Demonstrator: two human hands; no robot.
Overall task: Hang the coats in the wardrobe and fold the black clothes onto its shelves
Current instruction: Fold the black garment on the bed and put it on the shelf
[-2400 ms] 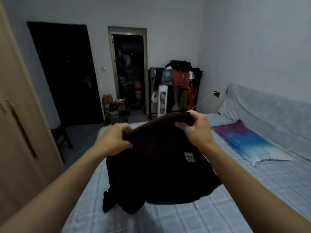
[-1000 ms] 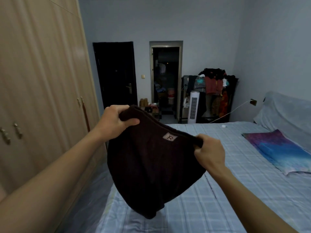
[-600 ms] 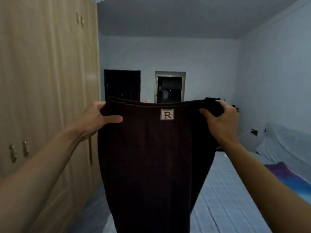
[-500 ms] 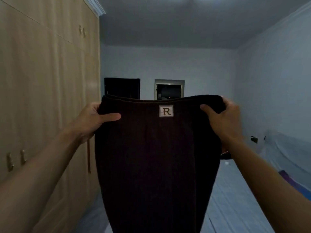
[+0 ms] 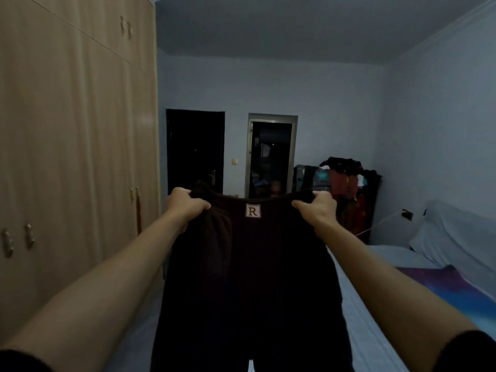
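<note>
Beside wardrobe (image 5: 75, 157) — both hands outstretched, gripping black trousers (image 5: 249, 277).

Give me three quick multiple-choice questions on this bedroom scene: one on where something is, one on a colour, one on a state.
1. Where is the tall beige wooden wardrobe?
A. on the person's left
B. on the person's right
C. behind the bed

2. What colour is the garment with the square "R" patch?
A. white
B. black
C. red

3. How is the garment held?
A. folded on a shelf
B. lying on the bed
C. hanging from both hands

Answers: 1 A, it fills the left side. 2 B, the cloth is black. 3 C, the left hand and right hand grip its top edge.
</note>
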